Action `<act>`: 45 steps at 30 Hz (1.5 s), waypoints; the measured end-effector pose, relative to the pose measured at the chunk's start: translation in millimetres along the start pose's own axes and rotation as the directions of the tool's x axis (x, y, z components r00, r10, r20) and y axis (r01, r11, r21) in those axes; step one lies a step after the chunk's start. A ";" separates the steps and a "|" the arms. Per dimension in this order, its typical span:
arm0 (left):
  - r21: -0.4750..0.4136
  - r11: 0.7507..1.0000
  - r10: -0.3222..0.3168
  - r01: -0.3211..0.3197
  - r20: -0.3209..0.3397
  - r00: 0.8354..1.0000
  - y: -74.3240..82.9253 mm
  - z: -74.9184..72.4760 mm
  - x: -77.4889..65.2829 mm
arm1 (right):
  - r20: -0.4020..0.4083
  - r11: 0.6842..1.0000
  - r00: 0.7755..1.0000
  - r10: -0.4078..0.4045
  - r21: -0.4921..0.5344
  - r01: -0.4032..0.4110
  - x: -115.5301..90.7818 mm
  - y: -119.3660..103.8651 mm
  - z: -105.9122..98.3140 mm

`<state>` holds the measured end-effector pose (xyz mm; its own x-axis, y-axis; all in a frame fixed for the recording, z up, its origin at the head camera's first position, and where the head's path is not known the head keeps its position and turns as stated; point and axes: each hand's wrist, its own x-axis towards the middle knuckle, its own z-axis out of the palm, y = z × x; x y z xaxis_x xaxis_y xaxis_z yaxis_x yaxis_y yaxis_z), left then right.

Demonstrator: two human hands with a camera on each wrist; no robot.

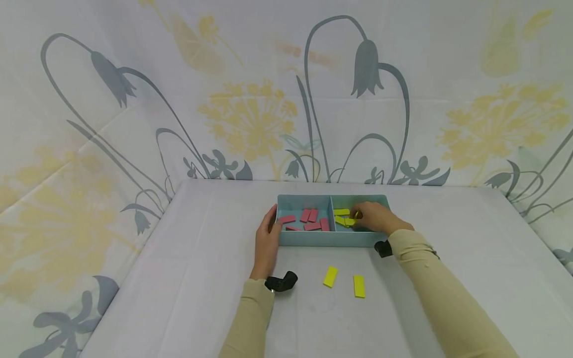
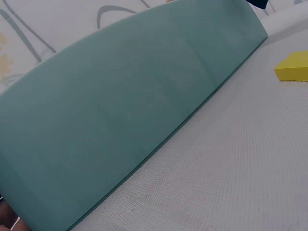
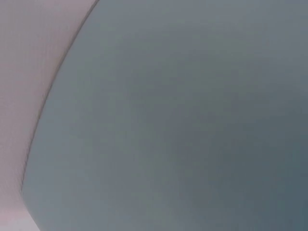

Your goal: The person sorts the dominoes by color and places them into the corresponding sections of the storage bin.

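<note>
A light blue two-compartment box [image 1: 322,239] sits on the table. My left hand [image 1: 267,243] holds its left end, with fingers along the side wall and the thumb near the front corner. In the left wrist view, the box's long front wall [image 2: 130,91] fills much of the picture. My right hand [image 1: 375,217] reaches into the right compartment and pinches a yellow block [image 1: 356,215], its fingertips partly hidden. Several yellow blocks [image 1: 341,212] lie beside those fingers. Several red blocks [image 1: 312,226] lie scattered in the left compartment. The right wrist view shows mostly a blurred blue-grey wall [image 3: 168,120].
Two yellow blocks lie on the white tablecloth [image 1: 201,298] in front of the box, one on the left [image 1: 330,277] and one on the right [image 1: 359,286]. A divider [image 1: 332,214] separates the compartments. Behind the table hangs a flower-printed curtain [image 1: 268,49].
</note>
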<state>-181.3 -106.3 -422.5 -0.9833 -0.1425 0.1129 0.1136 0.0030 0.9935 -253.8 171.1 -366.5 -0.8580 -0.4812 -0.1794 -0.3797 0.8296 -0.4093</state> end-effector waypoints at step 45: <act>-0.002 1.000 0.029 -0.029 0.001 1.000 4.3 -0.3 -2.1 | 0.067 0.994 0.996 0.056 -0.099 -0.049 -3.8 -6.7 -3.0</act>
<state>-178.7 -106.3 -418.5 -0.9797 -0.1418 0.1418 0.1425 0.0056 0.9898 -249.0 168.3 -360.4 -0.8528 -0.4518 -0.2621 -0.3692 0.8764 -0.3094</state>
